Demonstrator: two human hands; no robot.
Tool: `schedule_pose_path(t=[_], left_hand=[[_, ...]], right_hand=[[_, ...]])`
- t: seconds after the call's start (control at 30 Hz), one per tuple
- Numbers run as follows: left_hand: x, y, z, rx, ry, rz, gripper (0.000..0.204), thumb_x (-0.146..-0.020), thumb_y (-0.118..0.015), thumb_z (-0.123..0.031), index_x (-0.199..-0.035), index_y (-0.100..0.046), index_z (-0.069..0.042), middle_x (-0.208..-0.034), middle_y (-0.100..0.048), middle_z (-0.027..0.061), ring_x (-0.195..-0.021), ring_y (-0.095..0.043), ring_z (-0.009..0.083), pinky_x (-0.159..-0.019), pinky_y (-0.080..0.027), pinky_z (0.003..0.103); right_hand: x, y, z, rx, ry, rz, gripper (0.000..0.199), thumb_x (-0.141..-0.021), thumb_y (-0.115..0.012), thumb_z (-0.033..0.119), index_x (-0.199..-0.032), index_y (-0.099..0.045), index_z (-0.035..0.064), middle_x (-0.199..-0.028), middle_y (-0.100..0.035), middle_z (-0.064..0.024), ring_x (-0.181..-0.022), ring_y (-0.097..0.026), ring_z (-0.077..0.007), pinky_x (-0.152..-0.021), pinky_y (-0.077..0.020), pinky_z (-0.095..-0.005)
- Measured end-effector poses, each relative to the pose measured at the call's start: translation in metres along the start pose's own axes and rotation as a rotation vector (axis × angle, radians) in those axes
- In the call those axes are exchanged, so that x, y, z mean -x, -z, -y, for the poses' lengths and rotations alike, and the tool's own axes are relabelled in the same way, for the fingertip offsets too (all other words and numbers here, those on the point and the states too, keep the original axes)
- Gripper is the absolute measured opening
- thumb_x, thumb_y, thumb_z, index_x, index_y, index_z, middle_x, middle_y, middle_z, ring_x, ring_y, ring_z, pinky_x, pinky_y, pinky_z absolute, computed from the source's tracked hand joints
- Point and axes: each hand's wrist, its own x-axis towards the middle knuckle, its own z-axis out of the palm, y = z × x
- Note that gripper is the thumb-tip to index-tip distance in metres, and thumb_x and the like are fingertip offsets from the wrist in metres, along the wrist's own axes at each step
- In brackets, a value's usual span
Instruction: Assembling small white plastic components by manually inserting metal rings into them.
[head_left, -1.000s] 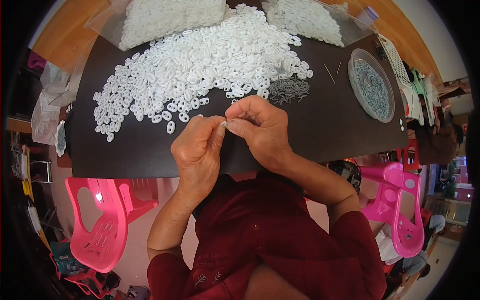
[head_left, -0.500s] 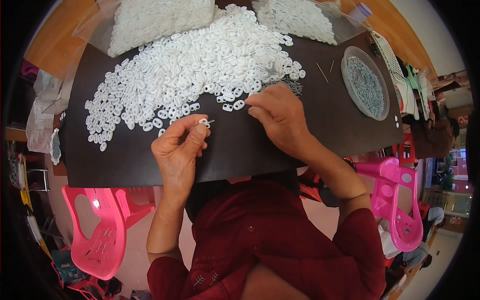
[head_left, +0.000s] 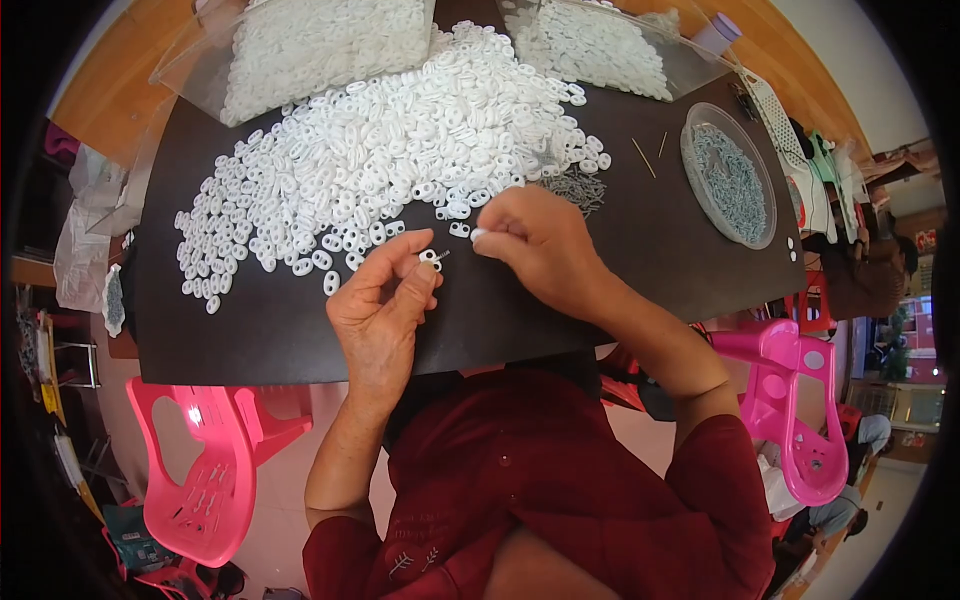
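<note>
My left hand point(head_left: 382, 310) pinches a small white plastic piece with a thin metal pin point(head_left: 431, 257) between thumb and forefinger, above the dark table point(head_left: 280, 330). My right hand point(head_left: 535, 240) is close beside it, fingertips closed on another small white piece point(head_left: 478, 236). A wide heap of white oval plastic pieces point(head_left: 390, 160) spreads over the table just beyond both hands. A small pile of grey metal pins point(head_left: 580, 187) lies right behind my right hand.
A round clear dish of metal parts point(head_left: 730, 175) sits at the right. Two clear bags of white pieces point(head_left: 320, 40) lie at the far edge. Pink plastic chairs point(head_left: 210, 470) stand at either side below the table. Thin sticks point(head_left: 645, 158) lie near the dish.
The hands, joined a second ago, came apart. My right hand reached to the pile and has come back toward the left hand with a white piece. The left still holds its piece.
</note>
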Motion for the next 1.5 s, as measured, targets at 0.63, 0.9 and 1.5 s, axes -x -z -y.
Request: schedule_pose_path(t=[0.63, 0.9, 1.5], left_hand=[[0.007, -0.012, 0.000, -0.077, 0.023, -0.037, 0.015, -0.084, -0.060, 0.004, -0.099, -0.064, 0.002, -0.074, -0.057, -0.0018, -0.060, -0.050, 0.0021, -0.052, -0.039, 0.016], [0.007, -0.013, 0.004, -0.093, -0.018, -0.080, 0.014, -0.084, -0.060, 0.004, -0.098, -0.063, 0.003, -0.072, -0.055, -0.0024, -0.058, -0.047, 0.0013, -0.050, -0.038, 0.016], [0.007, -0.009, 0.008, -0.051, -0.029, 0.003, 0.028, -0.084, -0.059, 0.007, -0.111, -0.061, 0.000, -0.074, -0.052, -0.0035, -0.063, -0.045, 0.0018, -0.056, -0.038, 0.016]], right_hand=[[0.005, -0.016, 0.009, -0.733, -0.247, -0.010, 0.012, -0.084, -0.064, 0.002, -0.095, -0.066, -0.0015, -0.086, -0.066, -0.0024, -0.080, -0.059, -0.0059, -0.073, -0.0477, -0.0209], [0.008, -0.021, 0.012, -0.659, -0.211, -0.051, 0.011, -0.086, -0.063, 0.002, -0.096, -0.066, -0.0006, -0.085, -0.065, -0.0004, -0.078, -0.057, -0.0042, -0.070, -0.0460, -0.0190], [0.009, -0.022, 0.014, -0.457, -0.072, -0.118, 0.010, -0.083, -0.063, 0.000, -0.093, -0.067, -0.0002, -0.085, -0.064, -0.0015, -0.078, -0.056, -0.0066, -0.069, -0.0448, -0.0212]])
